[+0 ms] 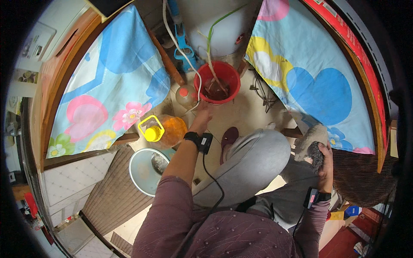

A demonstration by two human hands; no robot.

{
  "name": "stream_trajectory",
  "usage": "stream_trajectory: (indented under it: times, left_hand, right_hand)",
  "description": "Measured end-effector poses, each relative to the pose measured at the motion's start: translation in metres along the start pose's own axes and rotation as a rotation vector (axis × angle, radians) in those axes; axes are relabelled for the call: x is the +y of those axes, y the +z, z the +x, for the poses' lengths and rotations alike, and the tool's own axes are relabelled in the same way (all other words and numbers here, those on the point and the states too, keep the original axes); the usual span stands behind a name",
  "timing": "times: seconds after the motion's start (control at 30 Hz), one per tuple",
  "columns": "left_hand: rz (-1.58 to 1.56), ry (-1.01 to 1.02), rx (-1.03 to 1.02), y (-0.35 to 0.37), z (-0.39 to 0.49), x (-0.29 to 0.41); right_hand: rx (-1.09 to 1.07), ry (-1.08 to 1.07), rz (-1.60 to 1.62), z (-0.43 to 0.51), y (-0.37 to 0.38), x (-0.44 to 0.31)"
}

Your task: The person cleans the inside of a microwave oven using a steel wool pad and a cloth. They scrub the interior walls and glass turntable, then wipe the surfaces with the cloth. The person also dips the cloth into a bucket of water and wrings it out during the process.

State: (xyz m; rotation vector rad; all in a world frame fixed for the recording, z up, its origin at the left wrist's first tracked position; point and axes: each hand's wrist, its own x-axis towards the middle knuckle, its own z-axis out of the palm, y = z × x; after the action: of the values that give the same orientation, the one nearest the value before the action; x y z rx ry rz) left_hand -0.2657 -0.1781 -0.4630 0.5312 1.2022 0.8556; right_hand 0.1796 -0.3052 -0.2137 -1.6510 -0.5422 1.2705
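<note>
My left hand (202, 116) reaches forward to the near side of a red plastic pot (237, 87), where a white hose (199, 80) hangs down; whether it grips anything is unclear. In the pot stands a leafy plant with a long pale stem (211, 66). At my right, my right hand (326, 158) is closed on a grey cloth (314, 137) with a dark, fuzzy part. Left of my left wrist are a large plastic bottle of orange liquid (172, 130) with a yellow cap and handle, and a pale bucket (142, 171) holding something grey.
A smaller bottle with a red cap (184, 95) touches the pot's left side. Patterned cloths hang at left (125, 87) and right (317, 80). Behind the pot are a white cylindrical container (219, 32) and a blue plastic tool (185, 54). Cables (266, 93) lie on the tiled floor.
</note>
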Motion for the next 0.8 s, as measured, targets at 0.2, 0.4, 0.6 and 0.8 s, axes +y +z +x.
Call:
stream_trajectory:
  times: [0.2, 0.4, 0.6, 0.8]
  left_hand:
    - [-0.060, -0.173, -0.093, -0.024, -0.050, -0.011]
    - [-0.108, -0.195, -0.119, -0.050, -0.095, -0.024]
    - [-0.161, -0.145, -0.165, -0.062, -0.119, -0.023]
    - [-0.265, -0.034, -0.152, -0.082, -0.136, -0.003]
  right_hand:
    - [-0.034, -0.020, -0.019, 0.002, -0.019, 0.007]
    - [0.005, 0.009, 0.046, -0.016, -0.021, 0.009]
    - [0.091, 0.031, 0.115, -0.042, -0.014, 0.011]
    - [0.071, -0.058, 0.113, -0.061, -0.013, 0.007]
